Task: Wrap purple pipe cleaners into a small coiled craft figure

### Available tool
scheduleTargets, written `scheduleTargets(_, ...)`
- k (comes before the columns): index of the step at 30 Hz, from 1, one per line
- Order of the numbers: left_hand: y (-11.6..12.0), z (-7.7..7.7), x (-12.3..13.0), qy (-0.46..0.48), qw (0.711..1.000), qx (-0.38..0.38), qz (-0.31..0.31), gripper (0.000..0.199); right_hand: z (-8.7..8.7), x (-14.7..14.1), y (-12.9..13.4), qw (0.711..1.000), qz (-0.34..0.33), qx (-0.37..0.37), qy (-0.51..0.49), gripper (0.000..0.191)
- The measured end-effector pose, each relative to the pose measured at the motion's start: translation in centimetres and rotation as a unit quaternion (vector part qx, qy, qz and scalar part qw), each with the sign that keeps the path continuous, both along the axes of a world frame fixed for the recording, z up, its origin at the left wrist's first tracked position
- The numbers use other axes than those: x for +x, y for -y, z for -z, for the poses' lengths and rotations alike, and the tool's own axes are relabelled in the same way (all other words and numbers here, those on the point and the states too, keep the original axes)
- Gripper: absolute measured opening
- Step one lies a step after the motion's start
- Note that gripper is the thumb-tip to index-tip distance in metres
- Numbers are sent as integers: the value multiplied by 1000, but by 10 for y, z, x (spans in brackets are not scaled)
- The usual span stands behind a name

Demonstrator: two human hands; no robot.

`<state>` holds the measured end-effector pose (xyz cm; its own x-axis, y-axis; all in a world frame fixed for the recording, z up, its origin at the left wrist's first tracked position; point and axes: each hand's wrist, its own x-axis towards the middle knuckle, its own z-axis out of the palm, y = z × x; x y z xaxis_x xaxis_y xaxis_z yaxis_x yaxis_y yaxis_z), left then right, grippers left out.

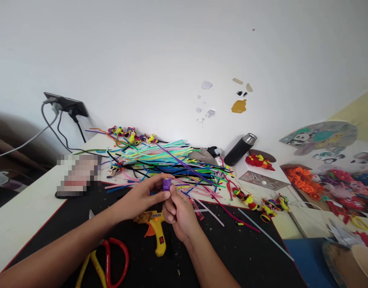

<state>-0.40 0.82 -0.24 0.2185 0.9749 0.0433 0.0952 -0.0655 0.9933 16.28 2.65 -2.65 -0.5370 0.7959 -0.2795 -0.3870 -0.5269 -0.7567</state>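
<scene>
A small purple pipe-cleaner coil (167,184), shaped like a short cup, is held up over the black mat (147,268). My left hand (149,196) pinches it from the left with thumb and fingertips. From the right, the thumb and fingers of my right hand (181,212) close on its lower edge. Just below the hands lies a yellow glue gun (159,236) with a small lit orange light; its front is partly hidden. Scissors with red handles (126,262) and a yellow-handled tool (97,270) lie under my left forearm, partly covered.
Loose pipe cleaners (171,158) in many colours pile up behind the hands. A phone (78,176), blurred out, rests at left. Behind at right are a black flask (240,149) and a white box (258,176). Small figures (269,208) and a glue stick (266,235) lie at right.
</scene>
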Motion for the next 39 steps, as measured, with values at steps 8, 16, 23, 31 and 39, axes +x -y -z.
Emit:
scheduleTargets(8, 2, -8, -11, -29, 997, 9, 71, 72, -4, 3, -2, 1000, -18, -7, -23, 63)
scheduleTargets(16, 7, -10, 2, -84, 994, 69, 17, 48, -2, 2, -1, 999, -28, 12, -10, 63)
scheduleTargets(23, 8, -14, -2, -314, 935, 158, -48, 54, 7, 1, -4, 998, 9, 61, 19, 61)
scheduleTargets(31, 8, -19, -14, -332, 933, 137, -10, 66, 8, 1, -3, 993, -8, 108, 44, 52)
scheduleTargets(39, -3, -33, -35, -166, 986, 19, 10, 51, 6, 4, -4, 990, -51, 129, 33, 50)
